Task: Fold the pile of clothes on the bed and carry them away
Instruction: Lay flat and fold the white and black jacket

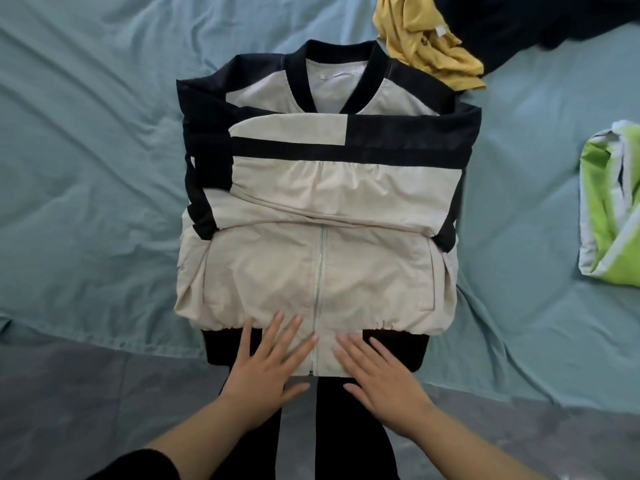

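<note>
Cream jacket [322,271], one; flat hands [266,365] [381,375], two

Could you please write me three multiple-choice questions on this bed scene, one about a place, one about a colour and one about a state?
1. Where does the crumpled yellow cloth garment lie relative to the beige-and-black zip-up fabric jacket?
A) beyond its collar, to the right
B) on its hem
C) on the floor
2. What colour is the wrinkled fabric bed sheet?
A) red
B) pale teal
C) white
3. How do the left hand and right hand lie?
A) clenched in fists
B) curled round a sleeve
C) flat, fingers straight, on the jacket's hem
Answers: 1 A, it sits past the jacket's far right shoulder; 2 B, teal cloth surrounds the jacket; 3 C, both palms lie flat either side of the zipper.
</note>
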`<state>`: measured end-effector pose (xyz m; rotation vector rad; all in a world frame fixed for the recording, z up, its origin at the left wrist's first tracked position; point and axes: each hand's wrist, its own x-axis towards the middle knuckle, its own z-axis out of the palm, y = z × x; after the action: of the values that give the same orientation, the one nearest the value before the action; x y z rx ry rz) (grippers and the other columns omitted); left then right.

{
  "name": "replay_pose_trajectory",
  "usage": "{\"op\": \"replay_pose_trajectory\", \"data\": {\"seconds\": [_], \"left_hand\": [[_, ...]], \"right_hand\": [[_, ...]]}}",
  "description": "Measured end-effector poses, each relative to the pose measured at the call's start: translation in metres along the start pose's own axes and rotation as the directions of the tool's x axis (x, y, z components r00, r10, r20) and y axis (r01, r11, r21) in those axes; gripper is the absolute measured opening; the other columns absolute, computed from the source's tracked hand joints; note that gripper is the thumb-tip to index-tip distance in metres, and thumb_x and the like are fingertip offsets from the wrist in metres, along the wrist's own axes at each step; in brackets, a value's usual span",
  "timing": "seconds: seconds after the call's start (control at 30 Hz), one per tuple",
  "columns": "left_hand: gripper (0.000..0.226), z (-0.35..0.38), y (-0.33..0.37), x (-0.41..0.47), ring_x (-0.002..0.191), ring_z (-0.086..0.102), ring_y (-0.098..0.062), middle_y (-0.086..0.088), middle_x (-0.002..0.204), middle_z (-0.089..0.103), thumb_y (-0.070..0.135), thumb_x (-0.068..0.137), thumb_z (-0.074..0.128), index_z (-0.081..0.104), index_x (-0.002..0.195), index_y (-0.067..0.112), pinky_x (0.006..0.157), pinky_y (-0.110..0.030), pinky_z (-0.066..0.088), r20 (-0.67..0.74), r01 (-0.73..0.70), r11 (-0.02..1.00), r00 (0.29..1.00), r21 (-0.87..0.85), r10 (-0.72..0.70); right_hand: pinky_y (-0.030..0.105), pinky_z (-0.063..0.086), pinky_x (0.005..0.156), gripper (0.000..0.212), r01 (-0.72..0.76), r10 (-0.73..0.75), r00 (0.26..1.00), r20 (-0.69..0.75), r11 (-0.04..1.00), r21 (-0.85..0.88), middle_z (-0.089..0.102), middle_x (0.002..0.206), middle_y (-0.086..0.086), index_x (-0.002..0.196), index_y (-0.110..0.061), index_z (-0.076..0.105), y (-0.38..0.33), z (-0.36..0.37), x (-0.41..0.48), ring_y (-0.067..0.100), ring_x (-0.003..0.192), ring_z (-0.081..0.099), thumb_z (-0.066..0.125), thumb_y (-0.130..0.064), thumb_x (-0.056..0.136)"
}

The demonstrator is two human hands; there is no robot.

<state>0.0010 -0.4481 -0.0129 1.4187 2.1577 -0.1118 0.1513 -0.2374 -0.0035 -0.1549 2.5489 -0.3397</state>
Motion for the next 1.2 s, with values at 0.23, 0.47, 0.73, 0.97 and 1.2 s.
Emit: {"op": "replay_pose_trajectory", "data": {"seconds": [0.23,0.47,0.73,0.97,1.2], "left_hand": [[0.103,-0.005,0.0,0.035,0.144,-0.025,-0.031,-0.005,0.156,-0.03,0.083,0.077,0.036,-0.027,0.145,0.039,0.105,-0.07,-0.018,0.108,0.192,0.981,0.976,-0.004,-0.19],[0.105,-0.023,-0.01,0.043,0.147,0.012,-0.033,-0.01,0.16,0.009,0.052,0.067,0.077,0.014,0.151,0.036,0.105,-0.073,0.009,0.136,0.132,0.991,0.982,0.023,-0.134],[0.112,-0.038,-0.015,0.045,0.133,0.046,-0.032,-0.009,0.148,0.045,0.0,0.042,0.088,0.047,0.141,0.035,0.096,-0.07,0.034,0.043,0.147,0.989,0.988,0.026,-0.148],[0.032,-0.085,-0.046,0.056,0.103,0.059,-0.025,-0.002,0.11,0.064,0.004,0.086,0.045,0.058,0.109,0.021,0.078,-0.03,0.038,0.172,0.288,0.873,0.956,-0.394,-0.238],[0.025,-0.151,-0.068,0.089,0.097,0.058,-0.022,-0.008,0.103,0.064,-0.001,0.086,0.04,0.062,0.095,0.008,0.075,-0.024,0.039,0.495,0.371,0.764,0.866,-0.529,-0.078]], "right_hand": [[0.039,0.017,0.112,0.089,-0.177,0.17,0.98,0.107,0.982,0.062,0.024,0.156,-0.002,0.15,-0.016,0.028,0.025,-0.007,0.025,0.014,0.143,0.025,0.032,-0.076,0.085],[0.036,0.024,0.114,0.082,-0.16,0.162,0.987,-0.024,0.984,0.075,0.038,0.151,-0.002,0.145,-0.016,0.041,0.03,-0.016,0.029,0.014,0.136,0.041,0.074,-0.025,0.071],[0.03,0.054,0.091,0.081,-0.131,0.163,0.965,-0.204,0.978,0.16,0.061,0.131,0.0,0.126,-0.012,0.063,0.038,-0.025,0.032,0.015,0.114,0.063,0.088,0.0,0.05],[0.038,0.049,0.082,0.031,-0.298,0.35,0.929,-0.123,0.901,0.316,0.063,0.106,0.005,0.106,-0.013,0.07,0.061,-0.073,0.023,0.03,0.102,0.059,0.07,-0.011,0.075],[0.035,0.044,0.09,0.03,-0.447,0.282,0.886,0.367,0.728,0.519,0.065,0.109,0.007,0.107,-0.012,0.059,0.087,-0.149,0.039,0.023,0.1,0.057,0.042,-0.036,0.099]]}}
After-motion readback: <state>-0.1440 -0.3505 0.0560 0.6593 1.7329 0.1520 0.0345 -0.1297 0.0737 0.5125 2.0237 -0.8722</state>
